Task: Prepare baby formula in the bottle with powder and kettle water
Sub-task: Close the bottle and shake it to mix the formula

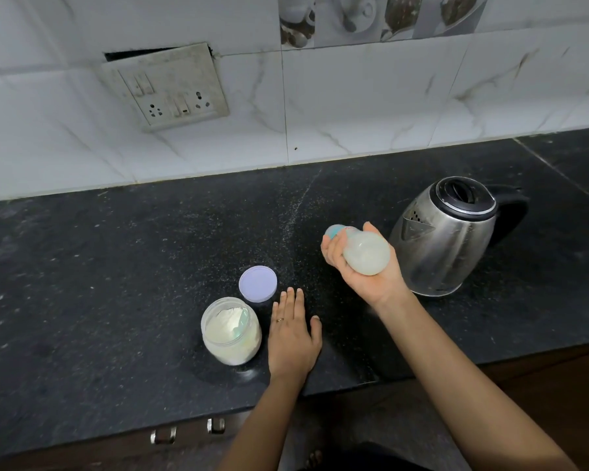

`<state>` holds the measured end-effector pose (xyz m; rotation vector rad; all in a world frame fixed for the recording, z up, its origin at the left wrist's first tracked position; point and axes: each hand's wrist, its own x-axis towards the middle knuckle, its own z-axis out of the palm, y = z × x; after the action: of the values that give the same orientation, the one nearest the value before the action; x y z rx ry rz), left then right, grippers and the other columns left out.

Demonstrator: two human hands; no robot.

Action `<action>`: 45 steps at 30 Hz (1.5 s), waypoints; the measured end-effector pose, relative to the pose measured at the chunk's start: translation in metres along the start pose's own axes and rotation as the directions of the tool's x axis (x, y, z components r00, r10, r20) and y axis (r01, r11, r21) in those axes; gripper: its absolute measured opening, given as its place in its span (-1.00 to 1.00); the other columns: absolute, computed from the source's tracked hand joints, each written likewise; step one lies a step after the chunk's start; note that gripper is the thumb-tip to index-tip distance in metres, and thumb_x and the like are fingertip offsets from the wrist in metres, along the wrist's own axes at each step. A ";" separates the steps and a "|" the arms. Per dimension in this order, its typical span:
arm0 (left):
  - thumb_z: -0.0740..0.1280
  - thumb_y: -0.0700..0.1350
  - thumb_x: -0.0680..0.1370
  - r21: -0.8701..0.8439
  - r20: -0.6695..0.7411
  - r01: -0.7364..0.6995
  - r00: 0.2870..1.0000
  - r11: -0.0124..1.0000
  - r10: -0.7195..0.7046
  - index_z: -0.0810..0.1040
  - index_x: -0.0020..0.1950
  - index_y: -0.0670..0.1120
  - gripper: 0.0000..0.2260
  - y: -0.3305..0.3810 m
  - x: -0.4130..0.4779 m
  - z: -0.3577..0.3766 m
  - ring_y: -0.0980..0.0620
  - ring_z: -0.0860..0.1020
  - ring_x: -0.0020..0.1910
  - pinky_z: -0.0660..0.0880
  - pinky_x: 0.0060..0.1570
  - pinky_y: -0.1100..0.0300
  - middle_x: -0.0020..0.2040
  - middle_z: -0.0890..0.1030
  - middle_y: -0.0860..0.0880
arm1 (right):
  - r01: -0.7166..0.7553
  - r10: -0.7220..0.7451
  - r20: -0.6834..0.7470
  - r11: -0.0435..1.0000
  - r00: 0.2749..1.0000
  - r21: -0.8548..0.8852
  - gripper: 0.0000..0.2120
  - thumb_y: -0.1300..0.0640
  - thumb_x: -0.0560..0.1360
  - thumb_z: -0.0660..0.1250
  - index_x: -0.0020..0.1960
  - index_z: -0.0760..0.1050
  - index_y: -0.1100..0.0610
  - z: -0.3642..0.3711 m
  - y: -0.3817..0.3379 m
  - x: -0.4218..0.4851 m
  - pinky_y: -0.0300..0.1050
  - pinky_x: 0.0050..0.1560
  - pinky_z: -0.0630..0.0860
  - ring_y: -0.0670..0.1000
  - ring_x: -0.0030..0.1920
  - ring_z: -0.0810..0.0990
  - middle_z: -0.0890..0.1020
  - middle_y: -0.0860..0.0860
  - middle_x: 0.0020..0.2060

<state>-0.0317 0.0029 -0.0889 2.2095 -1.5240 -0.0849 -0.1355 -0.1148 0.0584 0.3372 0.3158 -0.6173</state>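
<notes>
Item: milky bottle lay sideways, gripped in R hand; L hand flat on bench, released. Risks: loose cap could've leaked; open powder jar by L hand could've tipped.

Left hand flat; right hand palm-up, fingers curled.

black speckled counter. open powder jar stands near front edge; lilac lid just behind jar; left hand flat just right of jar; steel kettle well right of jar.
</notes>
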 end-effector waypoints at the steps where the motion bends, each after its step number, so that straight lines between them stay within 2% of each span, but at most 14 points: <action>1: 0.07 0.05 0.54 0.003 -0.005 0.000 1.000 1.000 0.000 0.37 0.44 -0.20 -0.46 0.000 0.000 0.001 -0.09 0.33 0.44 0.05 0.46 0.08 0.43 0.40 -0.19 | 0.000 0.000 -0.027 1.000 1.000 0.005 -0.35 0.08 0.43 0.44 0.42 0.24 0.22 0.000 -0.001 0.001 0.09 -0.25 0.64 0.26 -0.16 0.60 0.40 0.23 0.19; 4: 0.05 0.06 0.55 0.008 -0.004 0.003 1.000 1.000 -0.003 0.35 0.46 -0.19 -0.45 -0.001 -0.001 0.001 -0.08 0.30 0.45 0.09 0.47 0.05 0.44 0.38 -0.18 | 0.054 -0.054 -0.076 0.999 0.996 0.001 -0.37 0.08 0.41 0.45 0.41 0.29 0.16 0.002 -0.001 0.000 0.06 -0.18 0.64 0.10 0.06 0.53 0.37 0.07 0.30; 11: 0.05 0.06 0.54 -0.004 0.004 0.009 1.000 1.000 -0.009 0.34 0.46 -0.19 -0.45 0.000 0.000 0.001 -0.08 0.29 0.46 0.05 0.47 0.08 0.45 0.36 -0.18 | 0.079 -0.104 -0.159 0.984 0.982 -0.158 -0.46 0.00 0.41 0.46 0.27 0.37 0.20 -0.001 0.001 0.003 0.17 -0.22 0.62 0.19 0.05 0.50 0.43 0.12 0.21; 15: 0.06 0.06 0.54 -0.006 0.011 0.001 1.000 1.000 -0.001 0.35 0.46 -0.20 -0.45 -0.001 0.000 -0.001 -0.09 0.30 0.45 0.03 0.46 0.09 0.44 0.37 -0.19 | 0.021 -0.068 -0.089 0.892 0.994 -0.452 -0.29 0.00 0.27 0.55 0.30 0.40 0.25 -0.010 -0.002 0.001 -0.08 -0.27 0.61 0.06 -0.18 0.60 0.58 0.14 0.01; 17: 0.07 0.05 0.54 -0.005 0.015 0.003 1.000 1.000 -0.003 0.36 0.45 -0.21 -0.45 -0.001 0.000 -0.001 -0.10 0.32 0.45 0.01 0.46 0.11 0.44 0.38 -0.19 | 0.093 -0.115 -0.004 0.828 0.993 -0.553 -0.30 -0.08 0.39 0.41 0.37 0.34 0.29 -0.007 -0.001 0.002 -0.16 -0.33 0.61 0.02 -0.29 0.63 0.63 0.19 -0.01; 20: 0.07 0.05 0.55 -0.010 0.022 0.007 1.000 1.000 -0.007 0.37 0.45 -0.21 -0.46 0.000 0.000 -0.002 -0.10 0.32 0.44 0.00 0.45 0.11 0.43 0.38 -0.19 | 0.224 -0.205 0.091 0.922 0.975 -0.315 -0.39 0.00 0.43 0.40 0.35 0.35 0.30 -0.016 -0.008 0.007 -0.05 -0.32 0.64 0.18 -0.17 0.68 0.50 0.35 0.19; 23: 0.09 0.04 0.54 -0.015 0.026 -0.002 1.000 1.000 0.002 0.38 0.44 -0.21 -0.46 -0.001 0.000 -0.003 -0.10 0.34 0.43 0.04 0.44 0.09 0.42 0.40 -0.20 | 0.079 0.037 0.295 0.925 0.955 -0.371 -0.51 0.03 0.45 0.42 0.21 0.45 0.36 -0.024 -0.009 0.001 0.04 -0.18 0.66 0.18 -0.09 0.64 0.50 0.30 0.10; 25: 0.10 0.04 0.54 -0.017 0.025 0.000 1.000 1.000 0.001 0.38 0.44 -0.21 -0.47 -0.001 0.000 -0.002 -0.11 0.34 0.43 0.05 0.43 0.08 0.42 0.40 -0.20 | 0.106 0.020 0.310 0.918 0.950 -0.383 -0.43 0.04 0.46 0.41 0.30 0.36 0.38 -0.020 -0.009 -0.001 0.07 -0.16 0.65 0.18 -0.09 0.63 0.50 0.27 0.09; 28: 0.10 0.04 0.54 -0.015 0.022 0.004 1.000 1.000 -0.003 0.38 0.43 -0.21 -0.47 -0.001 0.000 -0.001 -0.10 0.35 0.43 0.06 0.43 0.08 0.42 0.41 -0.20 | 0.149 -0.114 0.255 0.982 0.960 -0.120 -0.26 0.12 0.43 0.47 0.50 0.19 0.17 -0.022 -0.012 -0.002 0.14 -0.13 0.64 0.23 0.05 0.58 0.42 0.23 0.20; 30: 0.10 0.04 0.54 -0.020 0.020 -0.002 1.000 1.000 0.002 0.38 0.43 -0.21 -0.47 -0.001 0.000 -0.002 -0.10 0.34 0.43 0.06 0.43 0.08 0.42 0.41 -0.19 | 0.006 0.083 0.306 0.961 0.948 -0.277 -0.38 0.09 0.46 0.42 0.40 0.24 0.24 -0.025 -0.012 -0.002 0.12 -0.02 0.62 0.23 0.01 0.60 0.47 0.28 0.13; 32: 0.10 0.04 0.54 -0.023 0.017 0.001 1.000 1.000 0.000 0.38 0.44 -0.21 -0.47 -0.001 0.000 -0.002 -0.10 0.34 0.43 0.05 0.44 0.09 0.42 0.41 -0.19 | 0.024 0.108 0.256 0.885 0.961 -0.465 -0.47 0.07 0.47 0.38 0.28 0.29 0.35 -0.031 -0.011 -0.006 0.11 -0.03 0.61 0.23 -0.06 0.61 0.53 0.30 0.06; 37: 0.10 0.04 0.53 -0.024 0.031 0.005 1.000 1.000 -0.005 0.39 0.43 -0.21 -0.47 -0.001 0.000 -0.003 -0.10 0.35 0.42 0.05 0.44 0.09 0.42 0.41 -0.19 | 0.106 -0.037 0.254 0.958 0.966 -0.265 -0.52 0.09 0.37 0.48 0.17 0.48 0.34 -0.038 -0.011 0.001 -0.02 -0.17 0.65 0.13 -0.10 0.64 0.57 0.22 0.00; 40: 0.11 0.03 0.53 -0.024 0.023 -0.004 1.000 1.000 0.004 0.39 0.43 -0.20 -0.47 -0.001 0.000 -0.002 -0.10 0.36 0.42 0.04 0.44 0.10 0.41 0.41 -0.19 | 0.118 0.045 0.278 0.831 0.959 -0.544 -0.52 0.02 0.40 0.40 0.18 0.44 0.30 -0.039 -0.007 0.000 -0.08 -0.27 0.62 0.08 -0.23 0.62 0.57 0.18 -0.02; 45: 0.10 0.04 0.53 0.001 0.025 -0.003 1.000 1.000 0.002 0.40 0.42 -0.21 -0.47 -0.001 0.000 -0.002 -0.10 0.37 0.41 0.05 0.43 0.09 0.41 0.42 -0.19 | 0.174 -0.095 0.212 0.903 0.973 -0.393 -0.22 0.12 0.11 0.65 0.22 0.39 0.28 -0.036 -0.010 0.003 -0.12 -0.24 0.64 0.06 -0.20 0.66 0.59 0.17 -0.06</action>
<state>-0.0306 0.0038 -0.0879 2.2154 -1.5405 -0.1111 -0.1461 -0.1094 0.0233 -0.1495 0.2798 -0.6965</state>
